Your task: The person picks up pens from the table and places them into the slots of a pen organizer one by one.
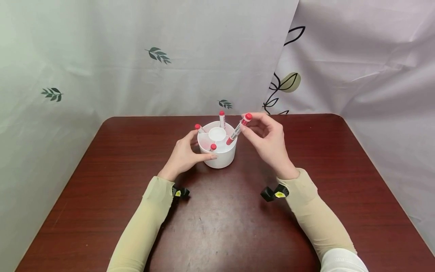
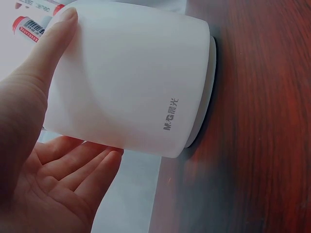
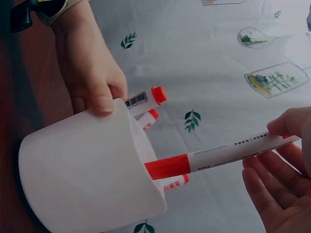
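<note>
A round white pen holder (image 1: pixel 221 160) with divided compartments and a small round cup in its middle stands on the table. My left hand (image 1: pixel 183 155) grips it from the left, thumb along the front near the rim and fingers around the far side. Between thumb and fingertips my right hand (image 1: pixel 270 141) pinches a white marker (image 3: pixel 223 154) with red ends. The marker slants, its lower red end (image 3: pixel 167 167) at the holder's right-hand opening. Three other red-ended markers stand inside: one at the back (image 1: pixel 222 120), one at the left (image 1: pixel 199 129), one at the front (image 1: pixel 213 147).
The dark red-brown wooden table (image 1: pixel 217 226) ends just behind the holder. Beyond it hangs a pale curtain (image 1: pixel 190 75) with leaf prints. Small black cameras (image 1: pixel 268 193) are worn at both wrists, low over the tabletop.
</note>
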Available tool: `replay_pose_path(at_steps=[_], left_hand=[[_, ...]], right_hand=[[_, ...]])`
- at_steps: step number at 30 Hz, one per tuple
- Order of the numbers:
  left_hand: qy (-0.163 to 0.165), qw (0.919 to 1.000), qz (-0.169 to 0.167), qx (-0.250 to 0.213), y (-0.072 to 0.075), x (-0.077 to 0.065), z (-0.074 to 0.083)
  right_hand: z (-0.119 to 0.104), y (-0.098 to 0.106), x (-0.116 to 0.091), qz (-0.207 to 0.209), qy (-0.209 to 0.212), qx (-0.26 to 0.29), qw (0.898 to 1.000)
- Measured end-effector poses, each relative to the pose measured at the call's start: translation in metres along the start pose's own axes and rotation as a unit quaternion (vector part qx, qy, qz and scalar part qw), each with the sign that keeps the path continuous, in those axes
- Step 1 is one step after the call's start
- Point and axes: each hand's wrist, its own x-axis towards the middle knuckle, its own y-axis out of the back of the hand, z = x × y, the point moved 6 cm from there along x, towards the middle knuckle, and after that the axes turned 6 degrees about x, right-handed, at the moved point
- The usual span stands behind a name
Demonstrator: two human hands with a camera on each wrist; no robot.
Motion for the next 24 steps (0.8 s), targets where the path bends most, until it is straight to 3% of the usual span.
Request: replay_pose_path(at_steps=[6,10,14,19,24], left_hand=[[-0.002,1.0000,-0.004,-0.009,-0.001,0.000,0.000],[-0.004,0.9999,-0.004,-0.012,-0.001,0.000,0.000],[-0.006,0.9999,0.000,-0.013,-0.001,0.001,0.000],[-0.002,1.0000,-0.001,-0.003,-0.001,0.000,-0.001],[-0.008,0.9975,-0.007,0.070,0.005,-0.004,-0.003]], right_hand=[[0.028,-0.006,-0.005,-0.025,-0.058,-0.044,0.997],[0.028,-0.013,-0.010,-0.046,-0.080,-0.082,0.992],[0.014,-0.020,-0.013,-0.061,-0.081,-0.103,0.989],[0.007,-0.018,-0.014,-0.062,-0.071,-0.093,0.991],[0.009,0.005,-0.009,-0.035,-0.056,-0.088,0.994]])
